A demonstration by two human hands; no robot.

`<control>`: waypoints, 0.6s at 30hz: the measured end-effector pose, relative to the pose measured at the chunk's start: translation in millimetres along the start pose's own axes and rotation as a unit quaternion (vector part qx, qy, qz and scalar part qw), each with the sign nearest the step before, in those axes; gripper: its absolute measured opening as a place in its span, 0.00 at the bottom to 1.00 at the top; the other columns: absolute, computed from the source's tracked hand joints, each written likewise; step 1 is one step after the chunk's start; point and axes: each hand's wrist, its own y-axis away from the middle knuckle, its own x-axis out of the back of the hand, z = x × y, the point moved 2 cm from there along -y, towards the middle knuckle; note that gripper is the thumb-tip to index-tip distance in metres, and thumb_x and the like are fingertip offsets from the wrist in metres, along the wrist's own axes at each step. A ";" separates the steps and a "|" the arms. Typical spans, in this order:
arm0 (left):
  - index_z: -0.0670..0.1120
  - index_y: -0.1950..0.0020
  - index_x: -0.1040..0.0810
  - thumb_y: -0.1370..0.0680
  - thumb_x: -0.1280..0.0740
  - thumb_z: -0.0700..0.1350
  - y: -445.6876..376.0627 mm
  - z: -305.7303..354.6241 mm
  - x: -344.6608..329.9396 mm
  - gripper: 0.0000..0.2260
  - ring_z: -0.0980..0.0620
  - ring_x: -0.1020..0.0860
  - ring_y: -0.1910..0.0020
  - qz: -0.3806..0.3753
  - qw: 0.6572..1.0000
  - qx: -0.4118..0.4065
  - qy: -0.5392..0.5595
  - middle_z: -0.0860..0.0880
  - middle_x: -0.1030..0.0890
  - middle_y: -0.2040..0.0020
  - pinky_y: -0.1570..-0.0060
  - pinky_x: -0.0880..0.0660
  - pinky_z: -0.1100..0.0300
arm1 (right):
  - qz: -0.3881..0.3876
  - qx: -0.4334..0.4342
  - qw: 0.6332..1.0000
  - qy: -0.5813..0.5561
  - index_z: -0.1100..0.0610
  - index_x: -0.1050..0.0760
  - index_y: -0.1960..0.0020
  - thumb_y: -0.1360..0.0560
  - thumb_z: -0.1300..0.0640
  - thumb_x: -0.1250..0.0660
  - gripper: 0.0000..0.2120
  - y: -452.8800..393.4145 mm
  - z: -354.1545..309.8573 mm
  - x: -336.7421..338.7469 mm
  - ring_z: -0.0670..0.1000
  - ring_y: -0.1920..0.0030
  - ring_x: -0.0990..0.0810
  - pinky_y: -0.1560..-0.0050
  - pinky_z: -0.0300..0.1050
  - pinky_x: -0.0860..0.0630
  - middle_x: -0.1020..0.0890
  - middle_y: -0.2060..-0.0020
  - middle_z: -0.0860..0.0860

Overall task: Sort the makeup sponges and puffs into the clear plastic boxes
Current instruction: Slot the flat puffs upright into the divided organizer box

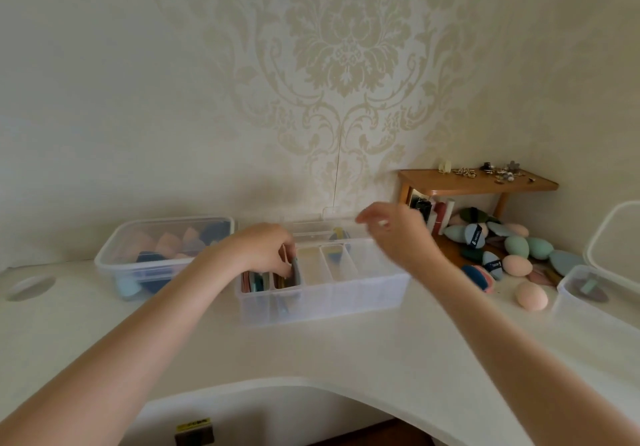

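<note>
The left hand [266,251] pinches a flat puff [296,270], seating it upright in the divided box [363,289] at the desk's [311,352] rear edge to save space. The right hand [398,234] hovers empty, fingers relaxed, above the box.

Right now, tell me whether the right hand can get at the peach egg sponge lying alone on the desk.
Probably yes: the right hand hovers free above the divided box, and bare desk lies around the peach egg sponge.
</note>
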 end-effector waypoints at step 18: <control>0.45 0.47 0.18 0.26 0.32 0.43 -4.5 9.8 1.6 0.09 0.51 0.20 0.47 -0.009 0.999 0.013 -0.028 0.49 0.17 0.47 0.49 0.27 0.60 | -0.113 -0.253 0.874 0.400 0.56 0.28 0.38 0.19 0.52 0.48 0.16 -7.5 158.5 30.8 0.60 0.35 0.30 0.30 0.60 0.43 0.27 0.36 0.59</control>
